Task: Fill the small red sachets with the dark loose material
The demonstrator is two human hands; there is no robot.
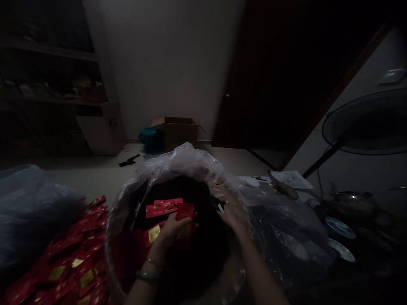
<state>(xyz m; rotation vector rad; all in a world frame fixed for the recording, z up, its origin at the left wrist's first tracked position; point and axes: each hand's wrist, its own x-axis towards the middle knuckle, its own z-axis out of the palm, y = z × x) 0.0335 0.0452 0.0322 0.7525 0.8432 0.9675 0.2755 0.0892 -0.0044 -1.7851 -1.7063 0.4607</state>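
Note:
My left hand (174, 226), with a bangle on its wrist, is closed around a small red packet (185, 224) with a gold patch. It is above a wide round container lined with a clear plastic bag (187, 159), filled with loose dark material (203, 245) whose kind I cannot make out. Other red packets (163, 207) lie on that material beside my left hand. At the container's right inner side, my right hand (227, 212) is closed, with a small pale piece showing at its fingers. Darkness hides what that piece belongs to.
Many red packets (76, 258) are heaped at the left beside a large plastic bag (32, 207). An open cardboard box (181, 131) stands by the wall. On the right are clear plastic (292, 237), patterned dishes (340, 228), a metal pot (352, 201) and a fan (369, 123).

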